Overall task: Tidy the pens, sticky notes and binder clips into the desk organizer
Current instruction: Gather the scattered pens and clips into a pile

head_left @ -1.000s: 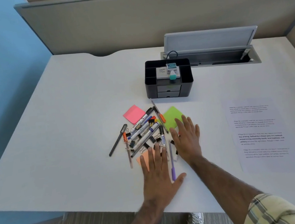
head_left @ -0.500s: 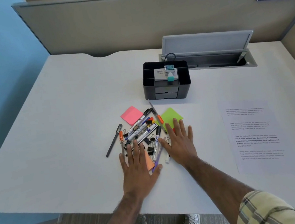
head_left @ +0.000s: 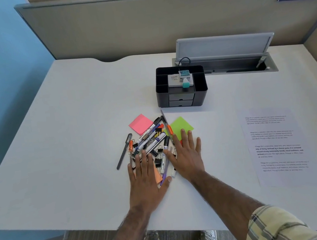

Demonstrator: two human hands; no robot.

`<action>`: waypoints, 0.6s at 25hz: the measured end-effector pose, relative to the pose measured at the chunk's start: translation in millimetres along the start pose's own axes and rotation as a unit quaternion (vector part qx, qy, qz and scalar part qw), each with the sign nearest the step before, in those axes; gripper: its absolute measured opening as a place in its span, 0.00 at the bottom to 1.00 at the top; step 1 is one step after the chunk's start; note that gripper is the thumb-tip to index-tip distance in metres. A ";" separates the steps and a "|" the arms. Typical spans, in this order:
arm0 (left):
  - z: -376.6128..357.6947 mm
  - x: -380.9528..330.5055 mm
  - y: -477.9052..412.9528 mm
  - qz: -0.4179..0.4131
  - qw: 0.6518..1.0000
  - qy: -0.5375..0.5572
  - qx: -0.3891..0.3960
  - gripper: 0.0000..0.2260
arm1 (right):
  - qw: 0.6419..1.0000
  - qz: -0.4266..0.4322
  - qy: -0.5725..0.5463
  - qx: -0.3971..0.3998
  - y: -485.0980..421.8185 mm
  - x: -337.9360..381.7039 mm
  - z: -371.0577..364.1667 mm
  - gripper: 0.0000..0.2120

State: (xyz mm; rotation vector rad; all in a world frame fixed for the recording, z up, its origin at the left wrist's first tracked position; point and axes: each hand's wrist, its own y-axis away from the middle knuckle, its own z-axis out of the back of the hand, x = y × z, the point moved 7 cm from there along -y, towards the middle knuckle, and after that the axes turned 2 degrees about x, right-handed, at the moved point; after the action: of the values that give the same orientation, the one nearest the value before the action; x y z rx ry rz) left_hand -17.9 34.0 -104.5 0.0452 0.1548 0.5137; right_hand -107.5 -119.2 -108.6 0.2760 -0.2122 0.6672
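While the black plastic desk organizer [head_left: 182, 91] stands farther back, left hand [head_left: 146, 178] and right hand [head_left: 187, 156] lie flat, fingers spread, on the heap of pens and black binder clips [head_left: 152, 142].

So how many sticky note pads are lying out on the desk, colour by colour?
pink pad: 1
green pad: 1
orange pad: 1, mostly hidden under the left hand
Total: 3 pads in view

Printed sheet [head_left: 275, 144] (desk's [head_left: 75, 129] right)
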 end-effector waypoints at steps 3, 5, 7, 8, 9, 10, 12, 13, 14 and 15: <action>-0.9 5.4 -0.1 0.002 1.000 0.002 0.003 0.45 | 1.000 0.011 -0.005 0.003 -0.9 7.5 -1.5 0.38; -0.5 6.2 -0.1 0.000 1.000 0.002 0.002 0.44 | 0.999 0.022 -0.026 0.001 -0.9 6.9 0.8 0.38; 3.0 1.5 -0.2 -0.011 1.000 0.007 -0.011 0.43 | 0.998 0.025 -0.061 -0.020 0.9 -6.7 10.6 0.37; 6.6 -3.7 -0.8 -0.019 0.999 0.015 -0.023 0.42 | 0.996 0.020 -0.074 -0.037 3.3 -20.2 17.8 0.36; 11.3 -11.5 -2.5 -0.027 0.999 0.028 -0.036 0.41 | 0.995 0.008 -0.082 -0.057 7.1 -38.7 26.1 0.35; 16.7 -21.8 -4.9 -0.037 0.997 0.042 -0.050 0.39 | 0.993 -0.012 -0.086 -0.077 12.8 -61.9 34.5 0.33; 26.3 -54.2 -12.5 -0.069 0.993 0.070 -0.071 0.37 | 0.989 -0.063 -0.081 -0.108 30.0 -120.6 51.6 0.30; 29.3 -73.2 -16.3 -0.090 0.990 0.079 -0.075 0.37 | 0.987 -0.087 -0.070 -0.113 39.6 -150.9 58.0 0.28; 30.1 -94.5 -19.7 -0.115 0.987 0.084 -0.072 0.36 | 0.986 -0.111 -0.054 -0.111 50.2 -181.5 63.4 0.26; 28.3 -116.3 -22.4 -0.141 0.984 0.086 -0.063 0.36 | 0.985 -0.133 -0.039 -0.101 61.4 -209.6 67.6 0.24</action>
State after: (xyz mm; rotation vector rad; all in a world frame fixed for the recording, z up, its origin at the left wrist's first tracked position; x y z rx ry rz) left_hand -102.5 -43.0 -62.6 -0.1432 0.2921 0.2420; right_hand -314.2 -215.7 -92.5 0.1313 -0.3094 0.3668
